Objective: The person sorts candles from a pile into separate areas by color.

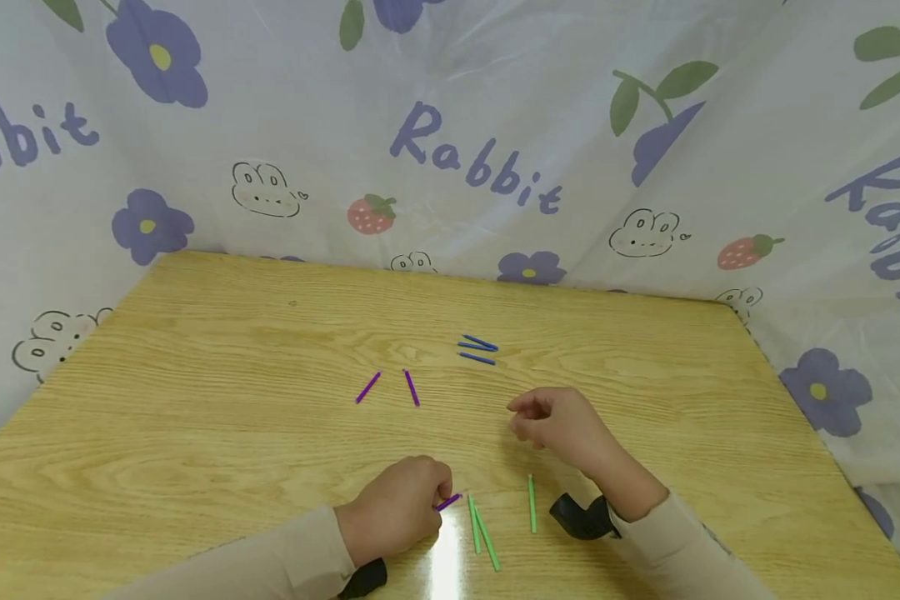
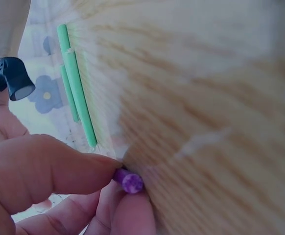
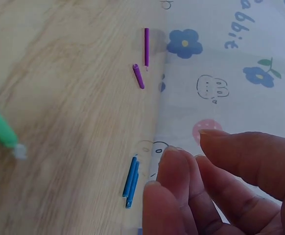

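Observation:
My left hand (image 1: 399,510) pinches a thin purple candle (image 2: 132,183) between thumb and fingers, low over the table near its front. Just right of it lie two green candles (image 1: 487,540), touching each other in a narrow V. Another green candle (image 1: 532,505) lies apart, below my right hand (image 1: 562,427). That hand hovers with loosely bent fingers (image 3: 174,169) and nothing between them. Beyond it three blue candles (image 1: 477,359) lie close together. Two more purple candles (image 1: 412,388) lie to their left, angled apart. A white wick shows at a green candle's end (image 3: 0,125) in the right wrist view.
The wooden table (image 1: 217,350) runs back to a white printed curtain (image 1: 315,100) with flowers and rabbits, which also hangs at both sides. Each wrist wears a black camera mount (image 1: 583,518). A bright reflection shows on the tabletop near the front.

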{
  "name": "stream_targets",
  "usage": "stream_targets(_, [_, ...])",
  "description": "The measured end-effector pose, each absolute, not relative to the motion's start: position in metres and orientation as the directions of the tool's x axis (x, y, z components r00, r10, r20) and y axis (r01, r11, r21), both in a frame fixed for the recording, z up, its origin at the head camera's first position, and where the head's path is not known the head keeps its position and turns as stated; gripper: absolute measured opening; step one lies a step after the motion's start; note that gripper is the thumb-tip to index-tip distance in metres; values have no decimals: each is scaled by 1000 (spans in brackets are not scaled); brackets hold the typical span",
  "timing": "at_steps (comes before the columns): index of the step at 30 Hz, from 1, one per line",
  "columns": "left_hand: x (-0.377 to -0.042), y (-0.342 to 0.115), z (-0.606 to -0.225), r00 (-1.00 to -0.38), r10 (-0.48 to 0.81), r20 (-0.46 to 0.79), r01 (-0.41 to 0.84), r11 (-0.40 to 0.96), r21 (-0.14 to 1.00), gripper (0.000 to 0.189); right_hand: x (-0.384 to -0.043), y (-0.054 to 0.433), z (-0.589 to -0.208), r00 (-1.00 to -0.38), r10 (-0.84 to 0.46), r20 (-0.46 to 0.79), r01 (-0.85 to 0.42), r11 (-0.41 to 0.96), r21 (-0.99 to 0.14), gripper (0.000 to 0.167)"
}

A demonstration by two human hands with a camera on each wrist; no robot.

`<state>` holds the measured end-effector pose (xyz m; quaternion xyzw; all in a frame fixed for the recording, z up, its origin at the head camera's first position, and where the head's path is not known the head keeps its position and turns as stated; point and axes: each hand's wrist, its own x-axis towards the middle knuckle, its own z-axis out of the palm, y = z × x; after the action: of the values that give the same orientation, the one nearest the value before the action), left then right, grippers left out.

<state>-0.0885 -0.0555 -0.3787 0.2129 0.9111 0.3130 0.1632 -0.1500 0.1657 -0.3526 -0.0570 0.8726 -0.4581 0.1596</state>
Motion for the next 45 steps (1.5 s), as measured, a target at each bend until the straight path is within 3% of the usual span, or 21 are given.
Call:
stream_targets(15, [-89, -57, -380, -852, 510, -117, 334, 703, 628, 17, -136, 183, -358, -930, -272, -247, 33, 609, -793, 23])
stream_targets(27, [-90, -55, -379, -847, 508, -155, 310, 710, 633, 17, -127, 188, -362, -933, -241, -268, 9, 727, -686, 14])
stream_targets(45, [-90, -54, -378, -855, 485, -183, 266, 714, 648, 19, -116, 193, -369, -899, -285, -332, 31, 715, -698, 14])
